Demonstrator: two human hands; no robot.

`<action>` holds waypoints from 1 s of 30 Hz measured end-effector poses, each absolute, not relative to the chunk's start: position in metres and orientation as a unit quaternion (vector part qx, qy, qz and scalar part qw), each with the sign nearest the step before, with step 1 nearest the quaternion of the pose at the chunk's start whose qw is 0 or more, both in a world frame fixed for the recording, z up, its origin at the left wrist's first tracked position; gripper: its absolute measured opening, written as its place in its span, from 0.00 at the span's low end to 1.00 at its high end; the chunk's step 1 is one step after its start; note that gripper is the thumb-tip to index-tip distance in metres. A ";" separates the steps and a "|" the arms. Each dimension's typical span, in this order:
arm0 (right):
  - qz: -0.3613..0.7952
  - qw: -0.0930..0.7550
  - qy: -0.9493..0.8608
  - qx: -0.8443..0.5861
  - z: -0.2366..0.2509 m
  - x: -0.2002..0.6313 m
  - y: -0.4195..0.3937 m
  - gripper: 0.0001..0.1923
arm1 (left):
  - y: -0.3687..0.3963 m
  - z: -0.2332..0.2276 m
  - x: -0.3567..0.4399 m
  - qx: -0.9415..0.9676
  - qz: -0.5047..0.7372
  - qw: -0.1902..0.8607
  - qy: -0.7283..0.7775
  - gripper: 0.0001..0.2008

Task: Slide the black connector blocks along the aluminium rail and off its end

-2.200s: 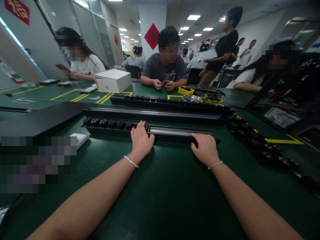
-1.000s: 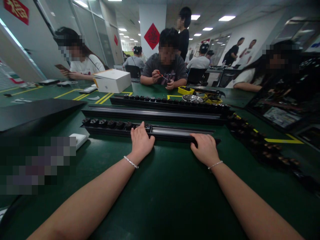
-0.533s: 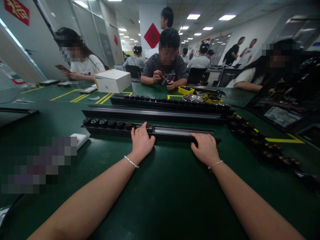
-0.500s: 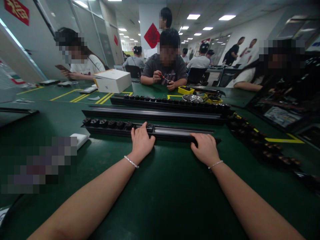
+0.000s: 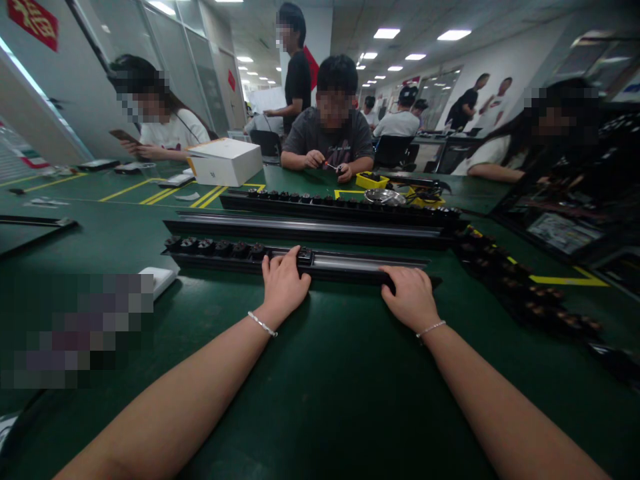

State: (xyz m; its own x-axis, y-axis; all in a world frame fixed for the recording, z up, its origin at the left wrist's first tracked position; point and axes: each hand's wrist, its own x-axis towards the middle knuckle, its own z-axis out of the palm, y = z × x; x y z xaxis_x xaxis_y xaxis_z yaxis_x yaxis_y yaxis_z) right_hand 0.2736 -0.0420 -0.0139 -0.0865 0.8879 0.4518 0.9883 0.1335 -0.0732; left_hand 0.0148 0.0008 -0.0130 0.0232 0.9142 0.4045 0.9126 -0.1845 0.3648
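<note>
A long black rail lies crosswise on the green table just in front of me. Its left half carries several small black socket modules; the right half shows a bare metal channel. My left hand rests on the rail's middle, fingers over the last module in the row. My right hand presses on the rail near its right end. Both wrists wear thin bracelets.
Two more black rails lie parallel behind. A curved row of black modules runs along the right. A white box, a yellow tray and a metal bowl stand farther back. Several people sit across the table; one stands.
My hands have stayed on the rail; a module now shows just right of my left fingertips. A black panel at far left has been taken away. A standing person walked leftward behind the table.
</note>
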 end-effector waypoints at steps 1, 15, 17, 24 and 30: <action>-0.124 0.199 -0.726 -0.647 -0.014 0.273 -0.042 0.19 | 0.001 -0.013 0.015 0.716 0.283 0.002 0.638 0.30; -0.111 0.196 -0.725 -0.650 -0.012 0.273 -0.043 0.19 | -0.001 -0.016 0.018 0.722 0.286 -0.040 0.629 0.26; -0.112 0.195 -0.726 -0.650 -0.012 0.273 -0.043 0.19 | -0.001 -0.017 0.018 0.723 0.280 -0.042 0.630 0.25; -0.114 0.191 -0.724 -0.653 -0.013 0.273 -0.042 0.19 | -0.003 -0.013 0.017 0.738 0.254 -0.036 0.624 0.24; -0.100 0.195 -0.725 -0.653 -0.011 0.273 -0.043 0.19 | -0.004 -0.013 0.017 0.741 0.246 -0.042 0.624 0.24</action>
State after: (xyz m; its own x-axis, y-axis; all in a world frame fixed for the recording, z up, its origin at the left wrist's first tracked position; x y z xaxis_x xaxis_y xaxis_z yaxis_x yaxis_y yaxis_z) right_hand 0.2728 -0.0432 -0.0108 -0.0706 0.9079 0.4131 0.9857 0.1270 -0.1106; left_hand 0.0166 -0.0040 -0.0129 0.1013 0.9034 0.4167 0.9445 -0.2189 0.2449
